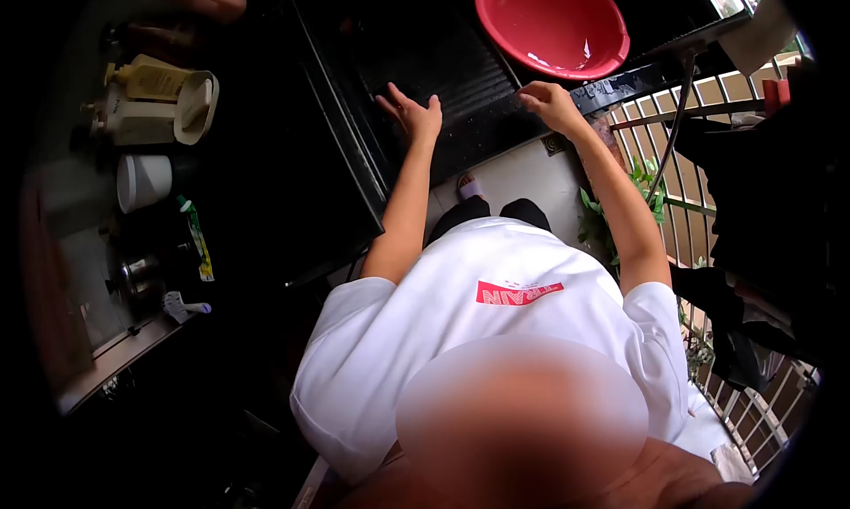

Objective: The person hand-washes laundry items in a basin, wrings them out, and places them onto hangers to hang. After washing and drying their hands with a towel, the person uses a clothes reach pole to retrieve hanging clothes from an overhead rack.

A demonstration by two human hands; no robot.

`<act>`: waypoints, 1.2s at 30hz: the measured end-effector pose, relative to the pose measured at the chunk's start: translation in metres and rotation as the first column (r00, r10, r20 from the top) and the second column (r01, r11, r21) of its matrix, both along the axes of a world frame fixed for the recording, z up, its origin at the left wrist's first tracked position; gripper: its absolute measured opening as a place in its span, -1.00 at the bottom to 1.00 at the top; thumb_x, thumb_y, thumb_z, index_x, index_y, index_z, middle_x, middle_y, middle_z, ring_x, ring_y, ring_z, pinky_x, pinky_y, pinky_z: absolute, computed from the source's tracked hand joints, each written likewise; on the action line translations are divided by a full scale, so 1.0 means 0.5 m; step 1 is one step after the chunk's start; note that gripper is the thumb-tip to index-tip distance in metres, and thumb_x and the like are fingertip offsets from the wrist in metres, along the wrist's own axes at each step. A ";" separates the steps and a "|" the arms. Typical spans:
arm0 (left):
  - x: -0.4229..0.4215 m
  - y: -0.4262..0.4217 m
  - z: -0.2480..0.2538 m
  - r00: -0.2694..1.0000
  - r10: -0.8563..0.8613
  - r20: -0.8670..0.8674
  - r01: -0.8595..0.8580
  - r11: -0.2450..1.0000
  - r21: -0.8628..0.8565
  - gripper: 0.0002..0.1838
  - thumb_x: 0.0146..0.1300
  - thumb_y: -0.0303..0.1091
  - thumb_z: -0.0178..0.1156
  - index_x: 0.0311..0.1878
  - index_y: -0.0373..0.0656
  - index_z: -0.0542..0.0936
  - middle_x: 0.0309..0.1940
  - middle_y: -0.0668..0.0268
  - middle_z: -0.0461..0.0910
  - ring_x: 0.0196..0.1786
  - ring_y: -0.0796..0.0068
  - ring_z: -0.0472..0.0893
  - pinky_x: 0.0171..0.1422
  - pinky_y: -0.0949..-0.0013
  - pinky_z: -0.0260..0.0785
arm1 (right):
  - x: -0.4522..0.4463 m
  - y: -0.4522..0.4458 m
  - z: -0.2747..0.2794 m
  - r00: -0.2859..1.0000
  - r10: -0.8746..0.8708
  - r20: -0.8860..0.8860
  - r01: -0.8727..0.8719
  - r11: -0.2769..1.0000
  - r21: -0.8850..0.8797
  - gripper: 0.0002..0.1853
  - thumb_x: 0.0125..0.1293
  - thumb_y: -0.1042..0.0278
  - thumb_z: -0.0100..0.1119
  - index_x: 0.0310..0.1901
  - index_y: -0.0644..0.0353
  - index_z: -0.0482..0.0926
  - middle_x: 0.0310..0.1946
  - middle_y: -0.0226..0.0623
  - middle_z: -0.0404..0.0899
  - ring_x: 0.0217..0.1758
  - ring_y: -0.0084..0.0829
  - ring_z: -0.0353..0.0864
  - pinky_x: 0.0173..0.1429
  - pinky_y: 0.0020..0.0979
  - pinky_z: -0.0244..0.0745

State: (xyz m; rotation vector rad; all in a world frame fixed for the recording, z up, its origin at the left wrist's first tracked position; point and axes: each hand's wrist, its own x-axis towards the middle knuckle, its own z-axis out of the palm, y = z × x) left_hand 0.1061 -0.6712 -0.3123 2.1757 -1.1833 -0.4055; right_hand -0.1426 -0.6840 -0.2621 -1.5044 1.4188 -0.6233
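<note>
My left hand [411, 118] hovers over a black, wet-looking counter [478, 135] with a ridged section, its fingers spread and nothing in them. To its right, my right hand [551, 106] is held over the counter's edge with the fingers bent and drawn together. Whatever its fingertips may hold is too small or hidden to make out. Just beyond that hand stands a red plastic basin [553, 22], tilted in view, with a bright glint inside. Neither hand visibly touches the basin.
On the left ledge are a yellow bottle [158, 78], a white cup [144, 181], a green-and-yellow tube [197, 239] and a brush [183, 307]. A metal railing [699, 190] with a leafy plant [595, 212] runs along the right. Dark cloth hangs there.
</note>
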 end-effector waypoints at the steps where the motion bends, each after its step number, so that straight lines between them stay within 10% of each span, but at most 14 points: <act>1: 0.009 -0.016 -0.028 0.998 0.043 0.035 -0.045 0.996 0.077 -0.09 0.06 -0.22 0.33 0.39 -0.22 0.03 0.34 -0.14 0.00 0.36 -0.12 0.15 0.38 0.04 0.17 | -0.005 -0.020 -0.014 0.999 0.023 0.035 -0.023 1.000 0.001 -0.75 0.27 0.34 0.16 -0.12 0.32 0.59 -0.36 -0.20 0.66 -0.34 -0.49 0.61 -0.14 -0.45 0.49; 8: 0.054 -0.130 -0.102 0.970 0.165 0.180 -0.220 0.908 0.356 -0.30 0.14 -0.31 0.25 0.30 -0.35 0.20 0.14 -0.14 0.33 0.04 -0.06 0.52 0.16 0.11 0.40 | 0.063 -0.169 -0.113 0.932 -0.015 0.361 -0.127 0.922 0.366 -0.81 0.29 0.35 0.12 -0.13 0.21 0.59 -0.36 -0.40 0.61 -0.36 -0.58 0.56 -0.29 -0.51 0.48; 12: -0.048 -0.220 -0.014 0.876 0.023 -0.481 0.047 0.990 0.133 -0.45 0.15 -0.32 0.27 0.15 -0.41 0.38 -0.34 0.14 0.59 -0.45 0.49 0.58 -0.40 0.47 0.44 | 0.062 -0.258 -0.099 0.896 -0.098 0.434 -0.166 0.831 0.530 -0.45 0.30 0.10 0.14 0.24 0.16 0.28 0.00 -0.17 0.48 -0.19 -0.38 0.58 -0.19 -0.30 0.59; 15: -0.239 -0.313 0.025 0.603 -0.281 -0.747 0.225 0.958 -0.178 -0.74 0.21 -0.41 0.22 -0.05 -0.24 0.50 -0.46 0.38 0.55 -0.55 0.69 0.47 -0.52 0.59 0.35 | -0.024 -0.360 -0.103 0.580 -0.162 0.798 -0.330 0.850 0.412 -0.47 0.28 0.18 0.20 0.19 0.19 0.28 -0.04 -0.16 0.48 -0.25 -0.40 0.59 -0.21 -0.37 0.59; 18: -0.335 -0.408 -0.043 0.436 -0.250 -0.865 0.292 0.948 -0.127 -0.72 0.26 -0.37 0.18 0.02 -0.21 0.46 -0.30 0.33 0.56 -0.45 0.64 0.52 -0.42 0.56 0.45 | -0.151 -0.491 -0.209 0.794 -0.085 0.602 -0.103 0.957 0.272 -0.78 0.25 0.36 0.20 -0.10 0.20 0.51 -0.34 -0.37 0.59 -0.43 -0.56 0.57 -0.36 -0.51 0.52; 20: -0.373 -0.445 -0.142 0.190 0.097 -0.977 0.207 0.969 0.136 -0.53 0.34 -0.27 0.06 0.28 -0.17 0.28 -0.01 0.17 0.47 -0.35 0.43 0.57 -0.22 0.39 0.52 | -0.239 -0.549 -0.269 0.967 -0.098 0.233 -0.013 0.902 0.431 -0.62 0.25 0.21 0.18 0.06 0.16 0.49 -0.15 -0.27 0.59 -0.18 -0.37 0.62 -0.30 -0.36 0.57; 22: -0.394 -0.455 -0.264 0.370 0.392 -0.842 0.107 0.883 0.458 -0.40 0.34 -0.16 0.07 0.38 0.00 0.12 0.16 0.16 0.36 -0.09 0.25 0.55 -0.01 0.09 0.47 | -0.331 -0.592 -0.430 0.970 -0.003 -0.243 0.029 0.994 0.104 -0.34 0.15 -0.07 0.23 0.18 0.17 0.37 0.05 -0.05 0.49 0.01 -0.02 0.54 -0.04 -0.12 0.51; 24: -0.437 -0.461 -0.276 0.350 0.439 -0.827 0.052 0.873 0.485 -0.36 0.32 -0.11 0.09 0.40 0.08 0.07 0.24 0.18 0.28 0.05 0.17 0.46 0.05 -0.03 0.40 | -0.346 -0.616 -0.403 0.821 -0.288 -0.493 0.414 0.895 0.166 -0.31 0.13 -0.14 0.22 0.16 0.19 0.36 0.06 0.11 0.41 0.05 0.10 0.47 0.08 -0.08 0.42; 27: -0.482 -0.479 -0.296 0.209 0.545 -0.812 -0.014 0.832 0.554 -0.33 0.29 -0.07 0.12 0.40 0.22 0.06 0.32 0.15 0.17 0.24 0.03 0.32 0.14 -0.17 0.31 | -0.260 -0.587 -0.460 0.823 -0.245 -0.512 0.107 0.953 -0.283 -0.41 0.11 -0.10 0.23 0.08 0.12 0.44 0.05 0.21 0.36 0.07 0.14 0.41 0.08 -0.01 0.37; 30: -0.483 -0.490 -0.343 0.087 0.609 -0.788 -0.049 0.793 0.608 -0.37 0.30 -0.05 0.10 0.38 0.21 0.11 0.31 0.09 0.15 0.25 -0.01 0.29 0.19 -0.16 0.28 | -0.216 -0.586 -0.587 0.930 0.184 -0.318 -0.157 0.982 0.109 -0.73 0.17 0.16 0.17 -0.13 0.05 0.61 0.07 0.04 0.38 0.12 0.09 0.36 0.15 -0.04 0.34; 32: -0.443 -0.458 -0.488 -0.074 0.553 -0.830 0.153 0.829 0.538 -0.32 0.31 0.04 0.06 0.41 0.15 0.04 0.35 0.04 0.07 0.30 -0.03 0.24 0.21 -0.15 0.27 | -0.240 -0.608 -0.472 0.911 0.060 -0.409 -0.081 0.996 -0.034 -0.75 0.18 0.20 0.15 -0.14 0.06 0.62 0.06 0.00 0.41 0.09 0.08 0.40 0.12 -0.04 0.37; 36: -0.500 -0.494 -0.369 -0.053 0.729 -0.683 -0.063 0.680 0.730 -0.33 0.21 0.22 0.06 0.19 -0.12 0.36 0.11 0.06 0.44 0.14 -0.04 0.42 0.13 -0.22 0.31 | -0.239 -0.613 -0.433 0.880 -0.056 -0.471 -0.194 0.864 -0.465 -0.78 0.17 0.24 0.13 -0.21 0.12 0.63 0.00 -0.04 0.48 -0.08 0.05 0.54 -0.03 -0.02 0.46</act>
